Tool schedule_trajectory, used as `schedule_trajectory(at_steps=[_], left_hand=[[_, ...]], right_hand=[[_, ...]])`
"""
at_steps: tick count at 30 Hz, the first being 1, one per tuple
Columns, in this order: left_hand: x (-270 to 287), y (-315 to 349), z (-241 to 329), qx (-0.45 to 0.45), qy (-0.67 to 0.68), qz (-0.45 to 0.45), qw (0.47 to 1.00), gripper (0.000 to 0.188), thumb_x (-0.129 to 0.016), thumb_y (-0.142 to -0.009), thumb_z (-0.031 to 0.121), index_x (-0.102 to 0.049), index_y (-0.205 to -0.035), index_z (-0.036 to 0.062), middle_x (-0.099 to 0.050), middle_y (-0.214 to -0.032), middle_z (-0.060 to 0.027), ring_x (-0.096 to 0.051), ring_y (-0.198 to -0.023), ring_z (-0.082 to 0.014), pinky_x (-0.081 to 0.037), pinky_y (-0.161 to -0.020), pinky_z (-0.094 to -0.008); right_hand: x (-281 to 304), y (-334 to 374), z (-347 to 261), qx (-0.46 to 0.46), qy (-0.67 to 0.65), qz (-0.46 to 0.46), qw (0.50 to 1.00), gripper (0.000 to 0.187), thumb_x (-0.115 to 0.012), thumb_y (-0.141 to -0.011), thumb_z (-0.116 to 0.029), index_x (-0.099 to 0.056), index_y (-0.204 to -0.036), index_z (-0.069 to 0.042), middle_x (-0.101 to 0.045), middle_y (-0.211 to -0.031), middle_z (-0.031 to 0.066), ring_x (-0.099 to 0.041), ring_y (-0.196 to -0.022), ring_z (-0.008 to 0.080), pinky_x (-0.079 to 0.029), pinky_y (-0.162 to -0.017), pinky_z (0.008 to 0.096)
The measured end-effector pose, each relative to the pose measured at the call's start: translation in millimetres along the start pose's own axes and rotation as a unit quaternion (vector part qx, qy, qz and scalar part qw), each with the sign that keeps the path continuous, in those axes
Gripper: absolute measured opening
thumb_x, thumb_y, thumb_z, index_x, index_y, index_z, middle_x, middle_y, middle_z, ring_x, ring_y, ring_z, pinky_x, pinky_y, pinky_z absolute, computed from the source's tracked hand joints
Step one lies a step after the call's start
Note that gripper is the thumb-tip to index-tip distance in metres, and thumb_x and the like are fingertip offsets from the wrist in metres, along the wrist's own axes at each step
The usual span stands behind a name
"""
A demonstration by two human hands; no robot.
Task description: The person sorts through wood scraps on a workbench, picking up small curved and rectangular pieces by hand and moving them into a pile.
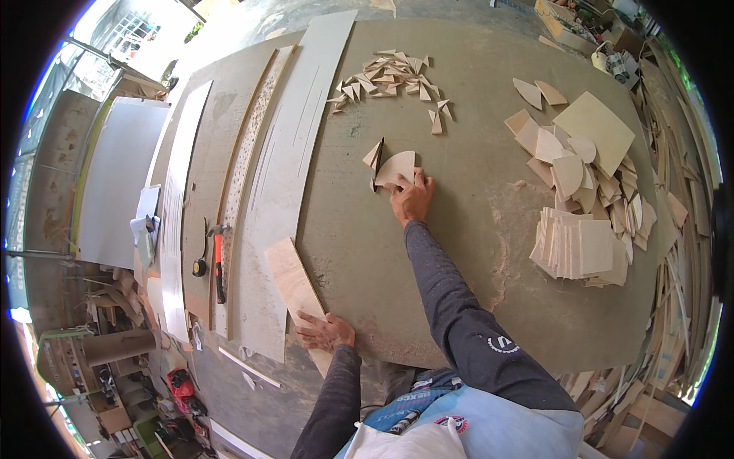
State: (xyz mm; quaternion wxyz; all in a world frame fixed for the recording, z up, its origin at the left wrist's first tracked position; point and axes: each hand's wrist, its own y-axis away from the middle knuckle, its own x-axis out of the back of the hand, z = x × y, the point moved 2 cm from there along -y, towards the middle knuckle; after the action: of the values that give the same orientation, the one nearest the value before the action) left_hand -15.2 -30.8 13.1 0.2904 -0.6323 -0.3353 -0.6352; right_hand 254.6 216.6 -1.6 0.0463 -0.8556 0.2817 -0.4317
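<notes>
My right hand [414,200] is stretched forward with its fingers on the lower edge of a flat, fan-shaped plywood piece [399,164]. This piece lies against a thin dark saw blade [378,162] that stands up through the table top. Left of the blade sits a small triangular offcut [370,157]. My left hand [326,332] rests flat with fingers spread across a long, narrow plywood board [290,277] near the table's front edge. Beyond the blade lies a loose pile of small triangular offcuts [386,76].
Stacked square plywood pieces [595,246] and scattered curved ones [567,172] lie at the table's right. On the left are a long pale panel [284,153], a hammer [219,260] and a tape measure [199,267]. Wood strips [680,153] crowd the right side.
</notes>
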Motion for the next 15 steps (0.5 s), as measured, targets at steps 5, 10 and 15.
schedule_trajectory(at_steps=[5,10,15], left_hand=[[1.7,-0.6,-1.7,-0.007,-0.009,0.004,1.000,0.089,-0.059,-0.095,0.035,-0.008,-0.165,0.0139,-0.018,-0.159,-0.0299,-0.016,-0.150,-0.0435,-0.011,-0.120,-0.0622],[-3.1,-1.2,1.1,-0.009,-0.019,0.010,1.000,0.089,-0.059,-0.095,0.036,-0.009,-0.165,0.0142,-0.019,-0.159,-0.0293,-0.018,-0.149,-0.0441,-0.012,-0.120,-0.0624],[-4.3,-2.1,-4.0,-0.005,-0.023,0.013,1.000,0.089,-0.059,-0.096,0.038,-0.008,-0.165,0.0153,-0.018,-0.160,-0.0293,-0.021,-0.149,-0.0447,-0.013,-0.120,-0.0630]], right_hand=[[4.4,1.2,-6.7,-0.007,0.012,-0.021,1.000,0.036,-0.083,-0.080,-0.036,-0.082,-0.103,-0.008,-0.063,-0.116,0.0111,-0.048,-0.112,0.0298,-0.040,-0.099,0.0400],[-2.9,-1.5,1.1,-0.026,0.013,-0.005,1.000,0.035,-0.082,-0.080,-0.034,-0.082,-0.104,-0.009,-0.068,-0.107,0.0111,-0.048,-0.116,0.0275,-0.039,-0.101,0.0396],[0.8,-0.4,-7.6,-0.027,0.015,0.004,1.000,0.034,-0.080,-0.082,-0.035,-0.082,-0.103,-0.009,-0.070,-0.102,0.0103,-0.049,-0.117,0.0265,-0.038,-0.101,0.0394]])
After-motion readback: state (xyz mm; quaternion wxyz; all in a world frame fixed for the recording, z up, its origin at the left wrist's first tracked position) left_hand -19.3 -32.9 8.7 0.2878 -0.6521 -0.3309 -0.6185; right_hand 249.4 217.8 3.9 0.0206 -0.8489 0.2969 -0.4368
